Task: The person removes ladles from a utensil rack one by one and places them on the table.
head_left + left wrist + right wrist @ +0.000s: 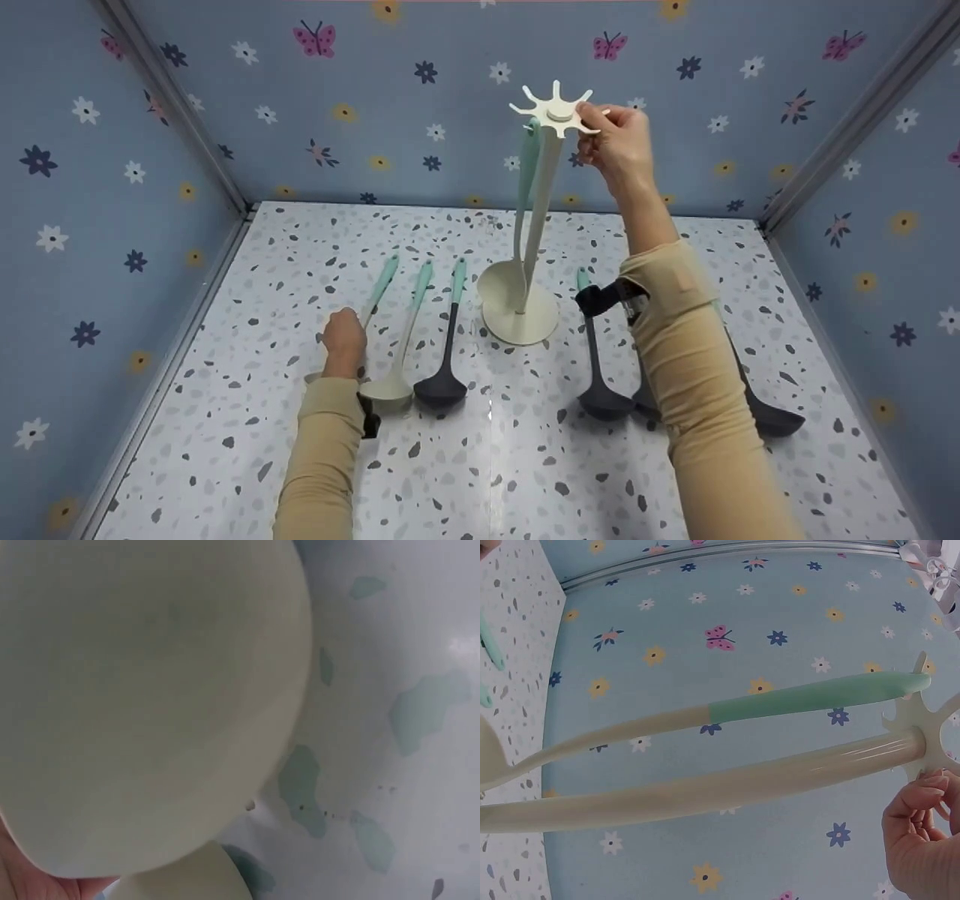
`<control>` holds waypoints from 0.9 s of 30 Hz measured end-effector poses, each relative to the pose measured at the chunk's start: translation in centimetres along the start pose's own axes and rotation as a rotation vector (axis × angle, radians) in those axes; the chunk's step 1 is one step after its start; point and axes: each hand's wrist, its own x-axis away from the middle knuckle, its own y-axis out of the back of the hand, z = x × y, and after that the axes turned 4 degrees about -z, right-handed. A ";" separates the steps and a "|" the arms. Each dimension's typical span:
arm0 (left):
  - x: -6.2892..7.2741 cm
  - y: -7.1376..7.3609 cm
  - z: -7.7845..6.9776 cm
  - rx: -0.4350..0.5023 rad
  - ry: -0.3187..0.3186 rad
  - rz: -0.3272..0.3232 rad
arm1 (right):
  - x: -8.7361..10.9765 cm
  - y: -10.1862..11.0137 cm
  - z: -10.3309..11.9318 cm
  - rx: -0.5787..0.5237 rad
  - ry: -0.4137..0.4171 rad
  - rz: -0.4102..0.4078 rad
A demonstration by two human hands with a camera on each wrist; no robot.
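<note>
A cream utensil stand (541,217) with a round base stands upright, its top a star of hooks. My right hand (616,142) pinches one of those hooks between thumb and fingers. From another hook hangs a cream ladle with a mint handle (817,697). My left hand (345,337) grips a second cream ladle (380,289) low on its handle, at the left end of the row. In the left wrist view that ladle's bowl (150,705) fills much of the picture, with a few fingers (34,881) showing below it.
Beside the left hand lie another cream ladle (388,388) and a dark grey ladle (441,388). Right of the stand, several dark ladles (604,401) lie partly behind the right sleeve. Patterned walls (450,97) enclose the speckled table (487,465) at the back and sides.
</note>
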 end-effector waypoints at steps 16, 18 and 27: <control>0.6 0.2 -0.4 0.039 0.023 -0.045 | 0.0 0.0 0.1 -0.001 -0.019 -0.005; 0.8 0.4 -0.8 0.073 0.016 -0.064 | 0.0 0.0 0.2 0.000 -0.022 -0.006; 1.7 0.5 -2.9 0.237 -0.069 -0.119 | 0.0 0.0 0.0 -0.004 0.003 0.003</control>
